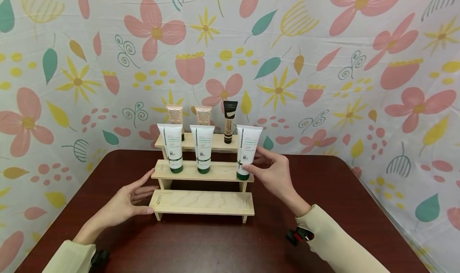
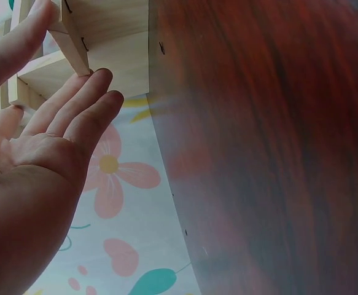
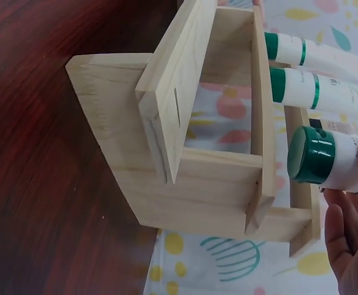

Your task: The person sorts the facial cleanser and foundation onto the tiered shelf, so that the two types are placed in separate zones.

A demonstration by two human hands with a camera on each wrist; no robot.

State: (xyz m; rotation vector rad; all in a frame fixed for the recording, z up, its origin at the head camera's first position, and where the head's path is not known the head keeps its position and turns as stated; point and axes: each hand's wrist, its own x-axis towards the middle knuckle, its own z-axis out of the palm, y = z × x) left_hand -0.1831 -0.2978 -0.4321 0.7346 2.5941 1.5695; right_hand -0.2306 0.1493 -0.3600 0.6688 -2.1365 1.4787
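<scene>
A white squeeze tube with a green cap (image 1: 249, 145) is pinched between the thumb and fingers of my right hand (image 1: 276, 176). It stands cap down at the right end of the middle step of a pale wooden three-step rack (image 1: 205, 202). In the right wrist view its green cap (image 3: 314, 155) shows close by the step's edge. Two matching white tubes, one at left (image 1: 173, 145) and one in the middle (image 1: 203, 145), stand on the same step. My left hand (image 1: 120, 207) is at the rack's left side, fingers extended and thumb at the bottom step's corner.
On the top step stand two beige tubes, the left one (image 1: 175, 112) and the other (image 1: 203, 112), plus a black-topped tube (image 1: 229, 123) at right. The rack sits on a dark red-brown table (image 1: 309, 233). Behind it hangs a flower-patterned cloth (image 1: 323, 117).
</scene>
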